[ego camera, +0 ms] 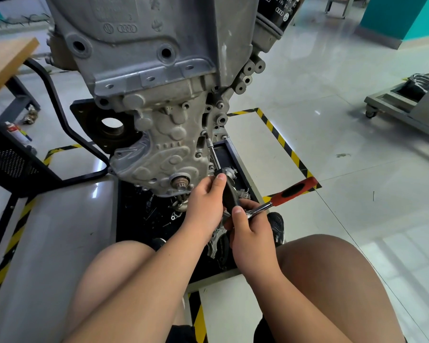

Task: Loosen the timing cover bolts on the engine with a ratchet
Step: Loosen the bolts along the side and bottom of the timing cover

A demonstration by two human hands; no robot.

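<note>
A grey engine stands in front of me with its cast timing cover (169, 149) facing me. A bolt (204, 133) sits on the cover's right edge. A slim extension bar (213, 153) runs from that bolt down to a dark handle. My left hand (206, 201) grips the dark handle where it meets the bar. My right hand (248, 226) holds the chrome head of the ratchet (258, 210) at the handle's lower end. The ratchet's red and black grip (294, 191) sticks out to the right, free of either hand.
A black tray (223, 154) under the engine holds several loose metal parts. Yellow-black floor tape (280, 137) marks the bay. A black stand frame (57, 112) and wooden bench (5, 58) are to the left, a wheeled cart (404, 105) at far right. My knees fill the foreground.
</note>
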